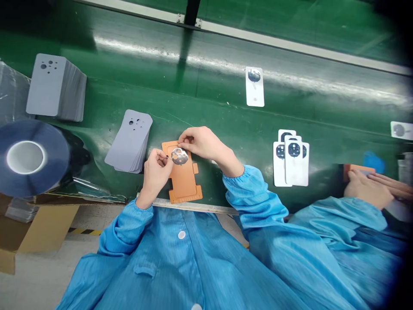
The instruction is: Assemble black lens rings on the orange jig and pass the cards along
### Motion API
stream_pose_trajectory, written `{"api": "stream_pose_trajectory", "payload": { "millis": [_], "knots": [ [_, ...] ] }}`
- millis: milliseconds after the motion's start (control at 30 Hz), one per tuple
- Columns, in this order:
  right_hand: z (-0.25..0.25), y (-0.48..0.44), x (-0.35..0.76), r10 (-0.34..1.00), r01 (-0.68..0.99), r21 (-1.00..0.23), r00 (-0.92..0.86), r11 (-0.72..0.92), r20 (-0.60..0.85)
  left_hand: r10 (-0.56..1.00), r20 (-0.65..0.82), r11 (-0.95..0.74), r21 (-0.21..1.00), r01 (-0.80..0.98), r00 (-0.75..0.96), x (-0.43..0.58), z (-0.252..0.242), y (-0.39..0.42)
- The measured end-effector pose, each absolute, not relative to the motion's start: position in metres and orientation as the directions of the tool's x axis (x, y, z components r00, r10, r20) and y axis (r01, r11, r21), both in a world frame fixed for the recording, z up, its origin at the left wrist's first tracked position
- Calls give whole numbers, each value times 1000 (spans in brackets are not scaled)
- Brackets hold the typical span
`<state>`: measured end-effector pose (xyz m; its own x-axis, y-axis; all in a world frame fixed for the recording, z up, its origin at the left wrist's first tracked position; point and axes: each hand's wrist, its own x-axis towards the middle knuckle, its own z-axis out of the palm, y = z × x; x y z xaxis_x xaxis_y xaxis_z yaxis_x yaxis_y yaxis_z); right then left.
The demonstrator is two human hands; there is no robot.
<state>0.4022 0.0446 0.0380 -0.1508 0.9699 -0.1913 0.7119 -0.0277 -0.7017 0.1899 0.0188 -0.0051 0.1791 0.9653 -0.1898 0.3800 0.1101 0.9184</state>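
Note:
In front of me an orange fixture plate lies on the green bench near its front edge. A round silver sticker with holes is over the fixture's upper part; whether it lies flat cannot be told. My left hand is closed in a pinch at the sticker's left edge, with a tiny dark spot by the fingertips. From above, my right hand pinches at the sticker's top edge, thumb and forefinger together. Left of the fixture, a fanned stack of grey phone-back sheets has small camera holes.
A taller stack of grey sheets stands farther left, behind a big film roll. White cards with dark round stickers overlap at right; a single white card lies farther back. A co-worker's hand works at far right.

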Motion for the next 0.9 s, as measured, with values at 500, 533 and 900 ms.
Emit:
{"api": "stream_pose_trajectory", "payload": {
  "millis": [500, 533, 900],
  "knots": [
    [37, 50, 401, 963, 753, -658, -162, -22, -217, 966, -172, 99, 936, 336, 194, 184, -5, 13],
    [36, 50, 401, 963, 737, -676, -161, -30, -218, 966, -166, 91, 934, 344, 197, 183, -4, 11],
    [31, 63, 410, 936, 503, -839, -148, -206, -319, 969, 241, -214, 726, 653, 49, 117, 60, -2]
  ]
}}
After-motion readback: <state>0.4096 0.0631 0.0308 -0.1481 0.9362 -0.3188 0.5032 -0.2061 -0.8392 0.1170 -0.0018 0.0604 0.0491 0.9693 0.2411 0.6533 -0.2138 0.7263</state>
